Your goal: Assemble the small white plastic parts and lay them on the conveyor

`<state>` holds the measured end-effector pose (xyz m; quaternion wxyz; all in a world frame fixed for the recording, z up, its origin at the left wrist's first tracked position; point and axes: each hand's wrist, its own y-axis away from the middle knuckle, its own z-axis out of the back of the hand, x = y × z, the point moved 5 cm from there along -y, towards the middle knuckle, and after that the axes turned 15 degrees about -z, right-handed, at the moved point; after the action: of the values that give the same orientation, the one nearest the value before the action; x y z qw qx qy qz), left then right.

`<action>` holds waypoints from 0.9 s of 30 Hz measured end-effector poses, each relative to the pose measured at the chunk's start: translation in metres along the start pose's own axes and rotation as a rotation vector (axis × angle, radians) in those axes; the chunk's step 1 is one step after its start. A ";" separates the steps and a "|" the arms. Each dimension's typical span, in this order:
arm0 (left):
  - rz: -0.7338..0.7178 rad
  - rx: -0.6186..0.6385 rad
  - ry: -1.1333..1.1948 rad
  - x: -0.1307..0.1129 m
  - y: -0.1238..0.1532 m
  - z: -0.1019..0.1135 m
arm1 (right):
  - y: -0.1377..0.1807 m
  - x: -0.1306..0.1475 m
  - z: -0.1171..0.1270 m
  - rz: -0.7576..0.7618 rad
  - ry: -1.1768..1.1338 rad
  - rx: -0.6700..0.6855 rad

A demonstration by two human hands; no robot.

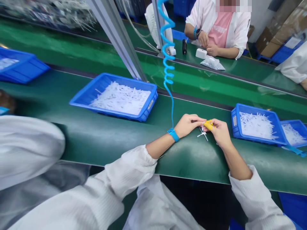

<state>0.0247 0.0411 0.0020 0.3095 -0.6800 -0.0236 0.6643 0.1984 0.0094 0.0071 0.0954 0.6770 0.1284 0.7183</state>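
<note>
My left hand (189,124), with a blue strap round its wrist, is closed in a pinch on a small white piece. My right hand (221,132) is closed around a small yellow-handled tool (208,125); its working end is too small to make out. Both hands meet just above the green work surface, their fingertips almost touching at the tool. Below the fingers lie several thin white strips (203,134), some crossing one another. A coiled blue cord (168,60) runs down to the left wrist strap.
Blue trays (107,110) of small white strips stand at left and right, including a right-hand tray (260,140). An aluminium post (120,38) rises behind. Across the line a co-worker (218,35) handles something small beside a plastic bag (213,63). Another person's white sleeve (28,143) is close at left.
</note>
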 end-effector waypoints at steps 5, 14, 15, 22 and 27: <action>-0.036 -0.002 0.021 -0.008 -0.002 0.000 | 0.005 0.010 -0.001 0.007 0.001 0.037; -0.115 0.123 -0.316 -0.016 -0.003 -0.001 | 0.009 0.028 0.034 0.139 -0.027 -0.160; -0.135 0.156 -0.390 -0.016 -0.002 -0.002 | 0.009 0.029 0.039 0.147 -0.028 -0.186; -0.220 0.206 -0.566 -0.015 0.001 -0.008 | 0.015 0.034 0.049 0.183 0.193 -0.233; -0.196 0.180 -0.459 -0.018 -0.001 -0.005 | 0.027 0.037 0.045 0.144 0.755 -0.093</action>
<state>0.0275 0.0322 0.0185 0.4181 -0.4758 -0.0996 0.7674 0.2421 -0.0025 0.0533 0.0213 0.3671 0.0738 0.9270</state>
